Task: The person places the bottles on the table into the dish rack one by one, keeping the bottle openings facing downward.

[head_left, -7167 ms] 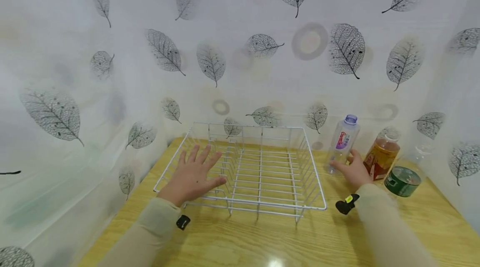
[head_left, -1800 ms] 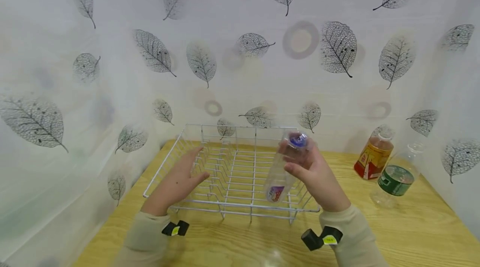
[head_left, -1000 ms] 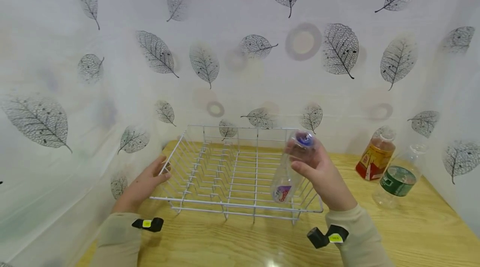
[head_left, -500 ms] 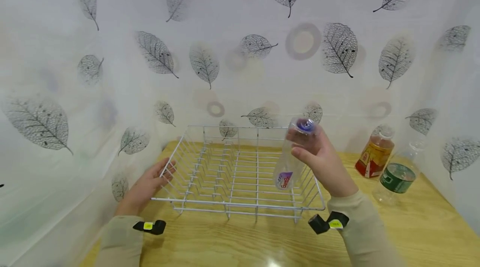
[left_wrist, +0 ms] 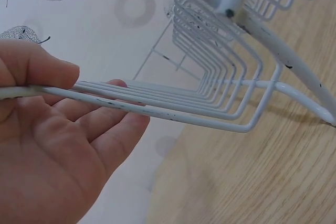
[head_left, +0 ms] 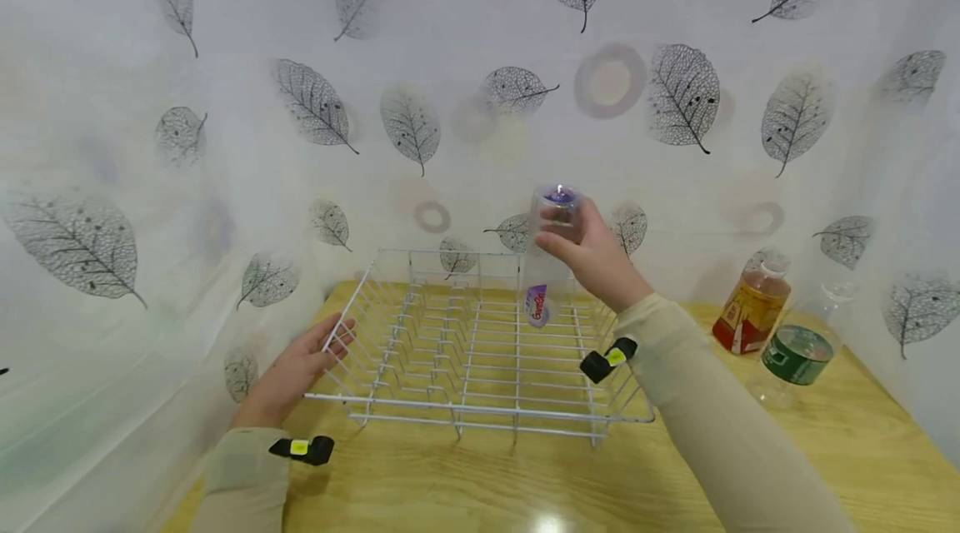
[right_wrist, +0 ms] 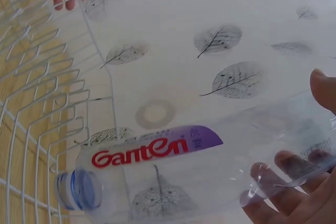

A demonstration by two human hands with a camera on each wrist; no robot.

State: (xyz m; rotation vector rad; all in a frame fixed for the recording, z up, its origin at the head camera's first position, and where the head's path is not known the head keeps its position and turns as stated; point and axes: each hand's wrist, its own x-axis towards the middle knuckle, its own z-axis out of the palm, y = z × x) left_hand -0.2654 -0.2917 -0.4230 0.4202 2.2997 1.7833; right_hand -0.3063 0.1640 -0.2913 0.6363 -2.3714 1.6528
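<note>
Two plastic bottles (head_left: 752, 312), red- and green-labelled, stand beside one white wire rack (head_left: 480, 410); my right hand (head_left: 596, 256) grips one clear, purple-labelled bottle (head_left: 546, 273) mouth-down, my left hand (head_left: 292, 371) pinching the rack's rim (left_wrist: 173, 115).

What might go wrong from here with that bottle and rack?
The clear Ganten bottle, held near its base by the right hand with its mouth toward the white wire dish rack, might topple once released. The rack could also shift if the left hand, gripping one side of it, tugs.
</note>
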